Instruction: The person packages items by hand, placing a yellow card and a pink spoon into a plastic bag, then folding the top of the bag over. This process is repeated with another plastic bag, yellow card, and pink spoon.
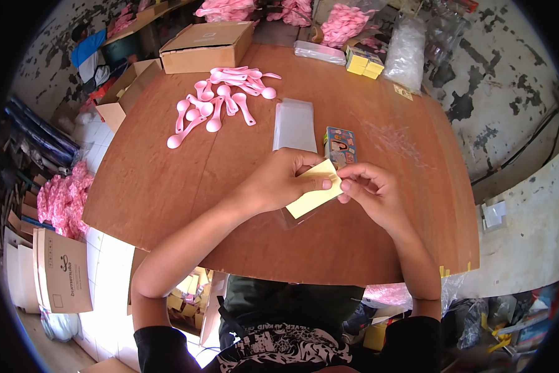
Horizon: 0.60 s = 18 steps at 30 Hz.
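My left hand point(284, 181) is closed on a pale yellow card point(309, 198), its thumb lying across the card's face. A clear plastic edge point(287, 219) shows under the card's lower end; how the two fit together is hidden. At the card's right corner, the bent fingers of my right hand point(371, 191) pinch its edge. Just beyond my hands, a stack of clear plastic bags point(295, 124) lies flat on the table. To the right of that stack is a pile of colourful printed cards point(340, 143), partly covered by my fingers.
Pink plastic spoons point(214, 102) are heaped on the wooden table point(167, 193) at the back left, before a cardboard box point(206, 46). At the back right are yellow bundles point(364, 63) and a large clear plastic roll point(407, 53). A person point(91, 56) is at far left.
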{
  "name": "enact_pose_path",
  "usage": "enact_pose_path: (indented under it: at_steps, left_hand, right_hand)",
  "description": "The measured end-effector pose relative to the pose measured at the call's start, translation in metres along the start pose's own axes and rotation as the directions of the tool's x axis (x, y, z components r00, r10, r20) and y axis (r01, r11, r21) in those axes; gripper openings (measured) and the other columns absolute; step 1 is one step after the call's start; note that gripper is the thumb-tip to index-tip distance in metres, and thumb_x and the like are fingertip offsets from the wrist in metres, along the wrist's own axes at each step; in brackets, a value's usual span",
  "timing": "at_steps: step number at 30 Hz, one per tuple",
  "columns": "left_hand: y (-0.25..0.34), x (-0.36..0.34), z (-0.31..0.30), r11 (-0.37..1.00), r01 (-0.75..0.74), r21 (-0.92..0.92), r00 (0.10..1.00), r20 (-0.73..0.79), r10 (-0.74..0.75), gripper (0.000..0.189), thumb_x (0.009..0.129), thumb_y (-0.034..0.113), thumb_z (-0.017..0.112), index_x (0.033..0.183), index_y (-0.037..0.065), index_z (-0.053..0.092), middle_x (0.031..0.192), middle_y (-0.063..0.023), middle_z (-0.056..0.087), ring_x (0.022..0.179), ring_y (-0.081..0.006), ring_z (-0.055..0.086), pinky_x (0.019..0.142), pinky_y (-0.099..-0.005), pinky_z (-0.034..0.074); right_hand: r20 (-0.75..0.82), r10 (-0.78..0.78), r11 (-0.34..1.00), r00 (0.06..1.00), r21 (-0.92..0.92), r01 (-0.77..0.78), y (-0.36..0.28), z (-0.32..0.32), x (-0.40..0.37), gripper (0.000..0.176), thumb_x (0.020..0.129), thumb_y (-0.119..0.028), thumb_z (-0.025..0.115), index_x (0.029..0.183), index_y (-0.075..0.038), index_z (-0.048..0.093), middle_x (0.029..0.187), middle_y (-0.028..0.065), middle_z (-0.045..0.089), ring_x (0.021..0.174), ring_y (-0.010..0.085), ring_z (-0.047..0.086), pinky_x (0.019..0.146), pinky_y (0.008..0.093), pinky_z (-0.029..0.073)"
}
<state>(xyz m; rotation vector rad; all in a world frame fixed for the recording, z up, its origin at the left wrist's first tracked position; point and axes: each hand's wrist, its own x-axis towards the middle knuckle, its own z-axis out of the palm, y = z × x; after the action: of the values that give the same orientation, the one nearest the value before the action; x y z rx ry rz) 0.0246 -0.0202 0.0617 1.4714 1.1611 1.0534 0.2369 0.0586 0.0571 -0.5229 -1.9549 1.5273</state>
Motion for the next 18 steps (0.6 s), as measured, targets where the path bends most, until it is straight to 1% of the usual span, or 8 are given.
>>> enact_pose_path:
  at_steps: [2,4,6,10,12,15,16,18]
  left_hand:
    - [-0.006,0.006,0.0,1.0,-0.014,0.024,1.0,0.017,0.013,0.029,0.092,0.02,0.068,0.111,-0.002,0.067,0.089,-0.0024,0.069,0.078,-0.0042,0.059,0.067,-0.0233,0.048]
    - [-0.009,0.01,0.002,0.998,-0.028,0.048,0.999,0.036,0.027,0.028,0.092,0.02,0.068,0.111,-0.001,0.067,0.089,-0.0024,0.069,0.078,-0.0045,0.059,0.067,-0.0233,0.048]
    - [-0.009,0.014,0.005,0.996,-0.082,0.016,0.996,0.024,0.082,0.027,0.093,0.02,0.066,0.111,0.0,0.067,0.09,-0.0028,0.07,0.078,-0.005,0.059,0.068,-0.0235,0.049]
    - [-0.007,0.018,0.006,0.994,-0.087,0.06,0.996,-0.01,0.087,0.028,0.095,0.023,0.063,0.111,0.0,0.068,0.09,-0.0037,0.07,0.077,-0.0055,0.06,0.067,-0.0242,0.05]
    - [-0.001,0.018,0.004,0.998,-0.06,0.013,0.997,0.055,0.059,0.03,0.097,0.026,0.06,0.111,0.001,0.068,0.09,-0.0041,0.071,0.076,-0.0059,0.061,0.067,-0.0242,0.051]
    - [0.003,0.018,0.009,0.997,-0.056,0.044,0.998,0.007,0.056,0.032,0.098,0.028,0.058,0.112,0.002,0.069,0.09,-0.0056,0.07,0.079,-0.0089,0.062,0.07,-0.0248,0.051]
    - [0.002,0.02,0.011,0.998,-0.053,0.044,0.999,0.006,0.053,0.032,0.098,0.028,0.058,0.112,0.002,0.069,0.09,-0.0056,0.07,0.079,-0.0089,0.062,0.07,-0.0248,0.051]
    - [-0.005,0.025,0.015,0.942,-0.304,0.142,0.946,-0.074,0.317,0.028,0.096,0.028,0.06,0.101,0.003,0.071,0.085,-0.0152,0.07,0.074,-0.0187,0.065,0.069,-0.0337,0.051]
  right_hand:
    - [0.01,0.06,0.998,0.998,-0.037,-0.06,0.0,-0.003,0.001,0.017,0.093,-0.008,0.063,0.108,0.0,0.066,0.091,0.0042,0.065,0.079,0.0087,0.063,0.07,0.0225,0.053]
    - [0.027,0.058,0.998,0.998,-0.032,-0.057,0.0,-0.003,0.0,0.018,0.093,-0.008,0.064,0.109,0.0,0.066,0.092,0.0042,0.064,0.077,0.0081,0.062,0.067,0.0219,0.052]
    - [0.042,0.055,0.998,0.998,-0.027,-0.054,0.001,-0.002,-0.001,0.019,0.093,-0.008,0.064,0.11,0.0,0.066,0.092,0.0043,0.063,0.074,0.0076,0.061,0.064,0.0212,0.052]
    - [0.078,-0.028,0.996,0.997,-0.083,0.035,0.004,-0.005,0.0,0.022,0.091,-0.007,0.065,0.112,0.0,0.066,0.095,0.0047,0.062,0.075,0.0076,0.06,0.06,0.021,0.051]
    - [0.097,-0.051,0.993,0.994,-0.104,0.061,0.003,-0.006,0.0,0.022,0.091,-0.006,0.066,0.112,0.0,0.066,0.095,0.0049,0.061,0.075,0.0077,0.06,0.059,0.0215,0.051]
    - [0.129,0.003,0.988,0.992,-0.153,0.017,-0.001,-0.006,0.0,0.023,0.091,-0.006,0.065,0.112,0.0,0.065,0.095,0.0055,0.061,0.074,0.0078,0.059,0.059,0.0217,0.051]
    - [0.142,0.039,0.99,0.989,-0.141,-0.019,-0.002,-0.006,0.0,0.023,0.091,-0.007,0.065,0.112,0.0,0.065,0.094,0.0056,0.062,0.076,0.0093,0.061,0.061,0.0232,0.053]
    - [0.156,0.076,0.99,0.985,-0.128,-0.056,-0.006,-0.006,-0.001,0.023,0.091,-0.007,0.065,0.113,0.001,0.064,0.093,0.0056,0.062,0.079,0.0109,0.062,0.063,0.0247,0.056]
